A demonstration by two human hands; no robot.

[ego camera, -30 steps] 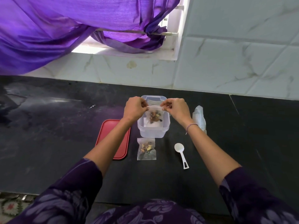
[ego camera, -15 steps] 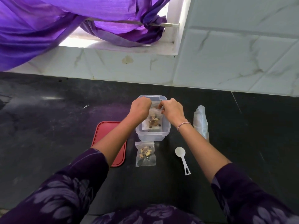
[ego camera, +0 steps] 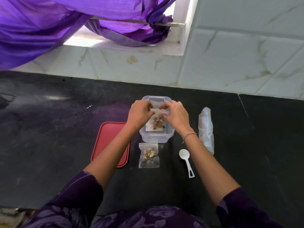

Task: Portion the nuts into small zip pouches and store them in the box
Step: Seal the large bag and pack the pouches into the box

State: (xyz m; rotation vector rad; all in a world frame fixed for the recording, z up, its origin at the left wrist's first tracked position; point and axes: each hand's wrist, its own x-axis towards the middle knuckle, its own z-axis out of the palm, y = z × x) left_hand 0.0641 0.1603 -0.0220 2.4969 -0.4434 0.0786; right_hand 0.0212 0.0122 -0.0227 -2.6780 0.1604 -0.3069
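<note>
Over the box (ego camera: 154,139), middle of the bench (ego camera: 65,145) nearer its back edge — left hand (ego camera: 139,113) and right hand (ego camera: 177,116), fingers pinched on the zip strip of the nut pouch (ego camera: 158,126) inside. Miss a stretch of seal and nuts could spill loose

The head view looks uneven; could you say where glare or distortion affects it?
Head view: the window sill is blown out below the curtain, a pale sheen glares on the counter, wide-angle distortion bows the wall tiles, the held pouch reads sharp.
</note>
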